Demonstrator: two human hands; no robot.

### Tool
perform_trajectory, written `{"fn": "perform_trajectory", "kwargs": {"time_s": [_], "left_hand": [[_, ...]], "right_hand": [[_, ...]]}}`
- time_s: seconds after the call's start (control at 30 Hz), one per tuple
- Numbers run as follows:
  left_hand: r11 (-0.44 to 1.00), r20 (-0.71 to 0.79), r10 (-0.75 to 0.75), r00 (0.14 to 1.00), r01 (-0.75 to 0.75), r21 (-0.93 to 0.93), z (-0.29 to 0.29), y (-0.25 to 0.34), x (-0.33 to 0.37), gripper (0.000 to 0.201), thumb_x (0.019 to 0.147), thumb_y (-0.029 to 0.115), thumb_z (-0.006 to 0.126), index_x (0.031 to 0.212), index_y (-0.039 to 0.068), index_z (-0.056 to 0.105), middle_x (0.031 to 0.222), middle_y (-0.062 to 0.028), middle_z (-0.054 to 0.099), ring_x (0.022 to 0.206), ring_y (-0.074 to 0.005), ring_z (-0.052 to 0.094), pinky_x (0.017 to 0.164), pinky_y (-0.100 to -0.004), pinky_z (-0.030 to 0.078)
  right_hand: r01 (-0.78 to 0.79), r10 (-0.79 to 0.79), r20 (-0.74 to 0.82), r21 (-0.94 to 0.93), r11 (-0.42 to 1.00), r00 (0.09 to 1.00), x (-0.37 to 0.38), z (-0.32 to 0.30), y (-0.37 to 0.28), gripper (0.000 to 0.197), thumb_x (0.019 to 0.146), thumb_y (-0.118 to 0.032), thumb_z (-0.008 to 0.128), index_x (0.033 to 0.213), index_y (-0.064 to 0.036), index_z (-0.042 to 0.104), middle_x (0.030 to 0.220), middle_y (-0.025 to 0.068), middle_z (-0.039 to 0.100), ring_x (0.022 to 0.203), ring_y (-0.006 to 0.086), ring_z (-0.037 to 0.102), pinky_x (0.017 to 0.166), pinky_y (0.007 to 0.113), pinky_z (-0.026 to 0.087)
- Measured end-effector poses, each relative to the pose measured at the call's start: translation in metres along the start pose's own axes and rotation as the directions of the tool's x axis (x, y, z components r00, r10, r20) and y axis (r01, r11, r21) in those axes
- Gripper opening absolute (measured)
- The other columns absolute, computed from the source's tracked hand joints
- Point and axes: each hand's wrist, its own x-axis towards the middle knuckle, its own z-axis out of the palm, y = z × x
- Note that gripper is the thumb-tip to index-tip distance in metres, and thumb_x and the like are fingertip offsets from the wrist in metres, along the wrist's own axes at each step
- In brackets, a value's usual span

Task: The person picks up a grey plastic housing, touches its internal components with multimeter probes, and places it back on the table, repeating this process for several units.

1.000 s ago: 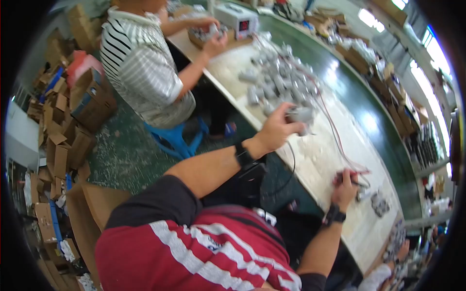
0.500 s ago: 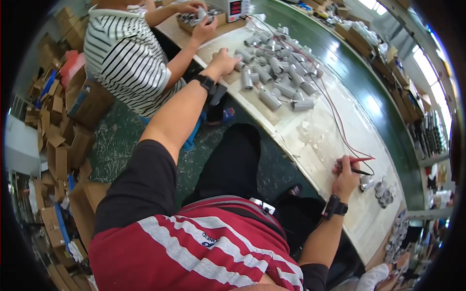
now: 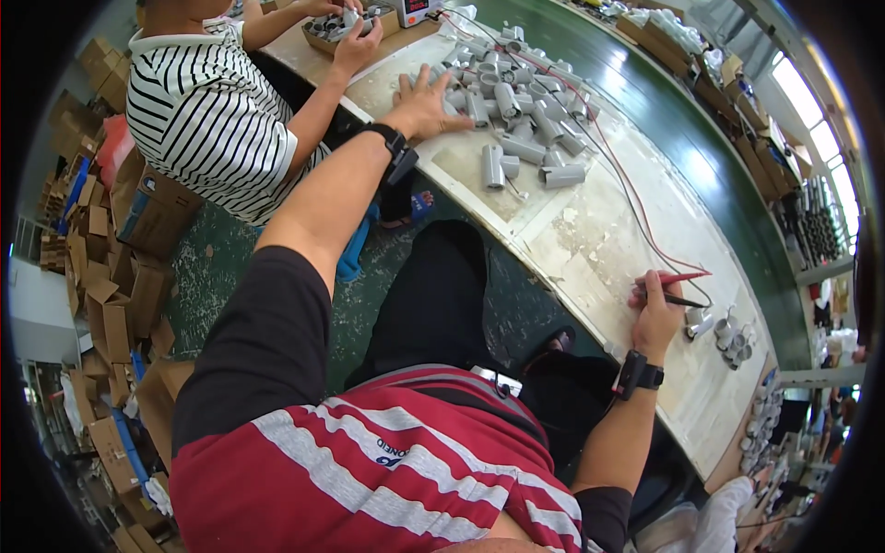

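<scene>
My left hand (image 3: 430, 108) is open with fingers spread at the near left side of a pile of grey cylindrical parts (image 3: 507, 99). Its fingers reach against the nearest parts. Two of these, a short upright cylinder (image 3: 493, 167) and one lying flat (image 3: 563, 175), are at the pile's front edge. Farther right, over the table, my right hand (image 3: 656, 313) is closed round a pair of test probes, one red (image 3: 680, 276) and one black (image 3: 682, 300). Their thin leads run back along the table. Beside that hand stands a small group of grey parts (image 3: 733, 343).
A meter with a red display (image 3: 415, 9) stands at the back of the pale worktable (image 3: 590, 249). On my left a person in a striped shirt (image 3: 217, 111) handles a part over a cardboard tray (image 3: 323, 41). Cardboard boxes (image 3: 115, 313) fill the far left.
My left hand has opened and spread its fingers, pushing into the pile. The front parts of the pile have shifted. My right hand keeps the probes in nearly the same place.
</scene>
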Motion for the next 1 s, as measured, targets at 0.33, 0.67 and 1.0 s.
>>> {"fn": "perform_trajectory", "kwargs": {"time_s": [0.33, 0.67, 1.0], "left_hand": [[0.897, -0.294, 0.437, 0.85, -0.434, 0.079, 0.022, 0.091, -0.092, 0.098, 0.079, 0.082, 0.061, 0.158, 0.03, 0.037, 0.169, -0.0202, 0.013, 0.151, -0.0555, 0.008, 0.116, -0.0739, 0.014], [0.801, -0.403, 0.599, 0.692, -0.519, 0.298, 0.01, 0.124, -0.07, 0.087, 0.087, 0.057, 0.07, 0.158, 0.019, 0.036, 0.165, -0.0188, 0.024, 0.148, -0.0526, 0.019, 0.117, -0.0679, 0.018], [0.332, 0.027, 0.935, 0.353, -0.847, -0.415, 0.034, 0.464, -0.219, 0.054, 0.087, 0.015, 0.069, 0.129, -0.016, 0.056, 0.133, -0.0438, 0.05, 0.124, -0.0581, 0.053, 0.096, -0.0712, 0.047]], "right_hand": [[0.013, -0.014, 0.006, 0.008, 1.0, 1.0, 0.001, -0.004, 0.0, 0.013, 0.098, -0.012, 0.069, 0.104, -0.0023, 0.065, 0.084, 0.0082, 0.069, 0.067, 0.014, 0.062, 0.055, 0.026, 0.05], [-0.027, 0.031, 0.049, -0.084, 0.996, 0.998, 0.007, 0.005, 0.0, 0.014, 0.095, -0.017, 0.071, 0.09, -0.0055, 0.067, 0.075, 0.001, 0.064, 0.061, 0.0081, 0.057, 0.053, 0.024, 0.046], [0.242, -0.187, -0.206, 0.286, 0.927, 0.961, -0.002, 0.007, 0.015, 0.015, 0.092, -0.018, 0.075, 0.094, -0.0046, 0.069, 0.071, -0.0005, 0.063, 0.064, 0.0147, 0.057, 0.063, 0.032, 0.048]]}}
